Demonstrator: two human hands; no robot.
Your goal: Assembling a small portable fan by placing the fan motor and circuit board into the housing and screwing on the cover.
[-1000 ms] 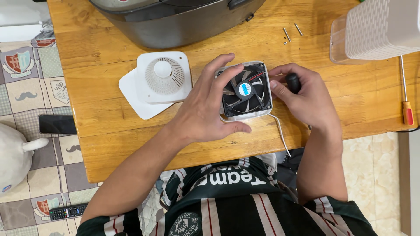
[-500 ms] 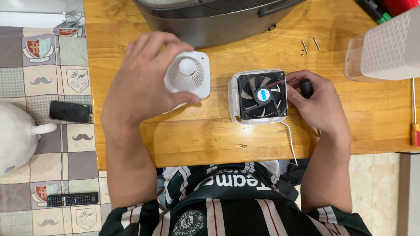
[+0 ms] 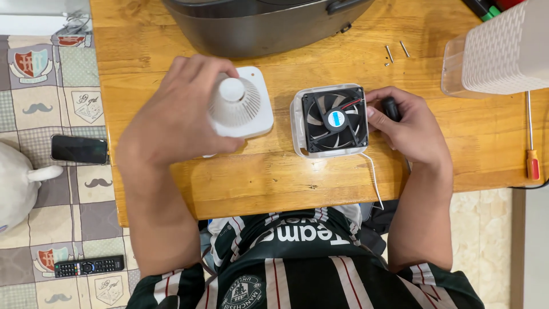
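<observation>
The left hand (image 3: pixel 177 114) is raised above the wooden table (image 3: pixel 257 177), fingers curled around a white round-grilled fan cover (image 3: pixel 240 109) and lifting it by its edge. Just beside it, the right hand (image 3: pixel 409 129) rests on the table, closed around a dark handle (image 3: pixel 392 109), probably a screwdriver, its fingertips touching the black fan (image 3: pixel 334 119) seated in a white housing (image 3: pixel 297 123). Farther off lie small screws (image 3: pixel 396 51), a red-handled screwdriver (image 3: pixel 532 143) and a grey appliance (image 3: pixel 257 23).

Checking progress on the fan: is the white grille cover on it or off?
Off: the left hand holds the white grille cover beside the exposed black fan.
</observation>
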